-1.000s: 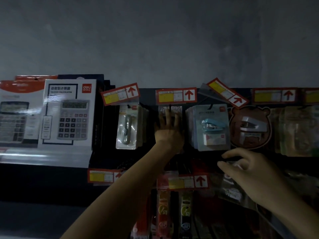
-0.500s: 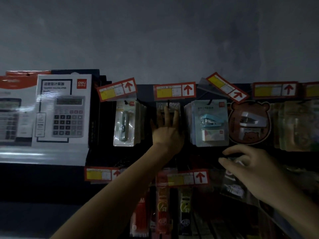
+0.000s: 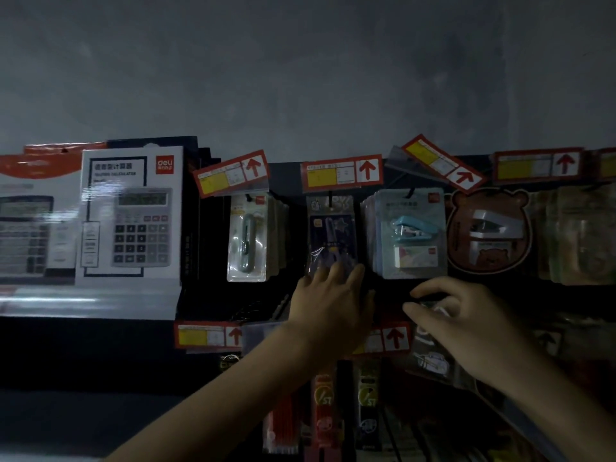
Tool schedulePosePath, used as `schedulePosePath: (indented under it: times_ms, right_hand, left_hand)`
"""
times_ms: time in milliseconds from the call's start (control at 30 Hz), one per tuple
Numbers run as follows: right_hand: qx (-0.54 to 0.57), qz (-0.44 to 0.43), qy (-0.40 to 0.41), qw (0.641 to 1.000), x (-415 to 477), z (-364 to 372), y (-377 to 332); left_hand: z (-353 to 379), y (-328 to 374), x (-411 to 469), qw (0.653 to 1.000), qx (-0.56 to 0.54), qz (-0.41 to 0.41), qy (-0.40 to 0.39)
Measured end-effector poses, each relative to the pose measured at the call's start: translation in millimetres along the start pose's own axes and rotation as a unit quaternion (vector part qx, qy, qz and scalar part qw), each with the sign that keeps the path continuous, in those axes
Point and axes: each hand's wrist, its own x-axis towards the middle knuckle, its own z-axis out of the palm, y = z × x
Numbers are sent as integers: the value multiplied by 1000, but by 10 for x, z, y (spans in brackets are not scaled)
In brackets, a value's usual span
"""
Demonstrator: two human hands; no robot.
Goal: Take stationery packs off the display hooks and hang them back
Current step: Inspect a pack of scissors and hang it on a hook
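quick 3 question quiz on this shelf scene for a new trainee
1. True or false: the left hand touches the lower end of the dark blue pack.
2. Which hangs just right of the dark blue pack? A) calculator box B) stapler pack C) bear pack
3. What does the right hand pinch?
Key: 1 true; 2 B; 3 the clear pack.
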Motion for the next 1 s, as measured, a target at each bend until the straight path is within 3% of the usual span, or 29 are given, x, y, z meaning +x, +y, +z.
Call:
schedulePosePath:
  times_ms: [200,333,433,500,567,800,933,1000]
  right_hand:
    - [51,-23,11,998,-21,88,-92]
    - [159,-26,73,984,-84,114,-246]
    - [215,13,81,973,-108,278,-427]
    - [233,43,69,969,-73,459,-514]
    - [258,76,47,962,-48,613,-652]
    - [416,168,-12,893,30,969,-1010]
    - [391,141,-90,905,-54,958,-975]
    - [303,78,-118,942,-106,868,-906]
  left_hand:
    - [35,10,-66,999,37,-4,32]
    - [-96,65,-399,985,-100,16,137]
    - [-167,100,-785,925,-342,1,167]
    - [-221,137,-1005,862,-489,4,137]
    - [-250,140,-1148,822,-560,0,101]
    - [-221,-99,-1342,819,-562,-27,108]
    - [-219,-347,-1380,772,-609,-83,164]
    - [-230,-486,-1395,747,-626,-115,191]
